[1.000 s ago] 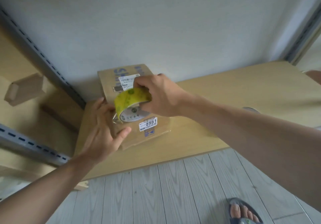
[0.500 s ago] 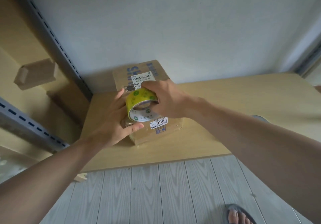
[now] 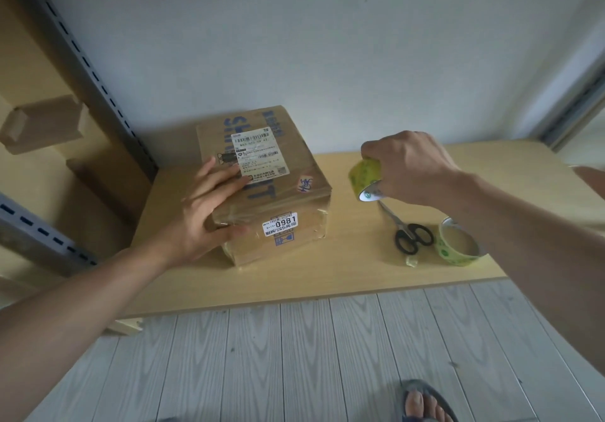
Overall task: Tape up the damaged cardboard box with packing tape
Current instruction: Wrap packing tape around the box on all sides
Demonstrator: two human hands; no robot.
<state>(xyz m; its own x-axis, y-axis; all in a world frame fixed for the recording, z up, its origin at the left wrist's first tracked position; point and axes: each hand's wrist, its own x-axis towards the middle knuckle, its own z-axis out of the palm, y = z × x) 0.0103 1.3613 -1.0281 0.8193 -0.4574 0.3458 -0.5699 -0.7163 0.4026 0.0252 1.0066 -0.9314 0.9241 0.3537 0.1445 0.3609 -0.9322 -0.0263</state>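
The box (image 3: 262, 186) sits on the table (image 3: 343, 264). The left hand (image 3: 203, 215) lies spread on its near-left corner, likely steadying it. Right of the box, the right hand (image 3: 406, 166) grips the roll (image 3: 365, 178). The next move likely calls for pulling a strip free.

The light is dim, flat and cool-grey, brightest at the far right edge and falling off across the wall (image 3: 327, 45) toward the left, where the shelves (image 3: 39, 173) sit in murk and the box (image 3: 262, 173) throws only a faint, soft shadow on the table (image 3: 327, 277). A pale sheen shows on the tape (image 3: 234, 217) across the box's front and on the inner rim of the roll (image 3: 365, 178). Focus is fair in the middle, while the wide lens bows the rail (image 3: 82, 61) and floorboards (image 3: 294, 356) and stretches and softens both forearms (image 3: 65, 317) near the edges.
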